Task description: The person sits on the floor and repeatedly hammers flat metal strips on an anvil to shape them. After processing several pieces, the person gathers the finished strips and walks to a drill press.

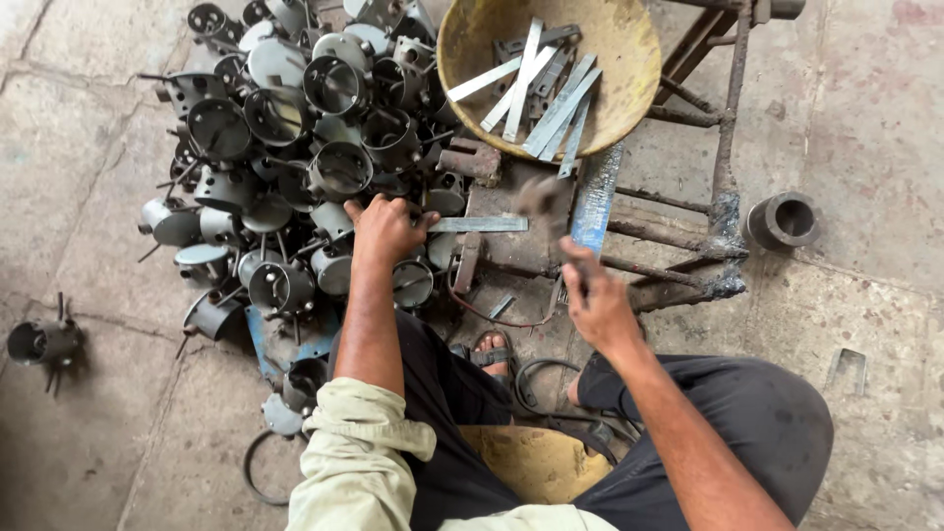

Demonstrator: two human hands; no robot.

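No packages, no labels, no signs, no screens, as far as visible

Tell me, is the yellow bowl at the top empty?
No. The yellow bowl holds several flat grey metal strips, and some of them stick out over its lower rim.

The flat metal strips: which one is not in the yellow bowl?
The strip held flat by the left hand on the work block; the other strips lie piled in the yellow bowl.
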